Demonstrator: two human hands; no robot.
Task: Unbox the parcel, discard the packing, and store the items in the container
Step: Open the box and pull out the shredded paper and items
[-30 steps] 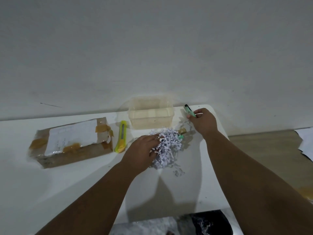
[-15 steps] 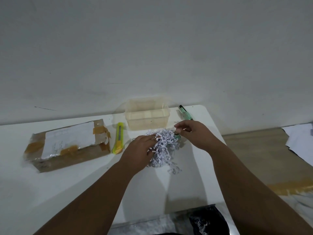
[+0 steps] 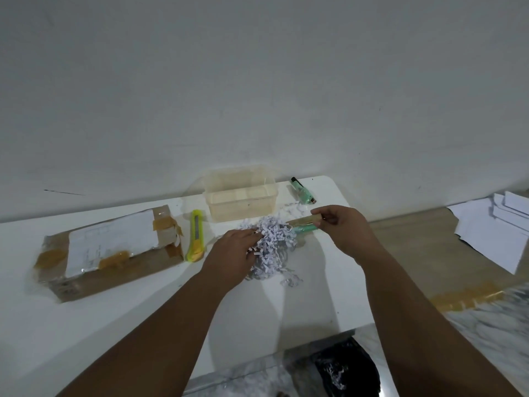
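A heap of white shredded paper (image 3: 273,247) lies on the white table (image 3: 143,325), in front of a clear plastic container (image 3: 240,196). My left hand (image 3: 232,253) rests on the heap's left side with its fingers curled into the shreds. My right hand (image 3: 342,227) pinches a tan, stick-like item (image 3: 303,220) and draws it out of the heap's right side. A mint green item (image 3: 305,229) lies just under it. Another green marker (image 3: 302,193) lies to the right of the container. The opened brown parcel (image 3: 111,250) sits at the left.
A yellow utility knife (image 3: 196,234) lies between the parcel and the heap. White paper sheets (image 3: 498,233) and brown tape strips (image 3: 466,295) lie on the floor at the right. A black bag (image 3: 343,368) with shreds sits below the table's front edge.
My right hand set the green marker down beside the container, came back to the heap and took hold of the tan item. My left hand stayed on the shredded paper.
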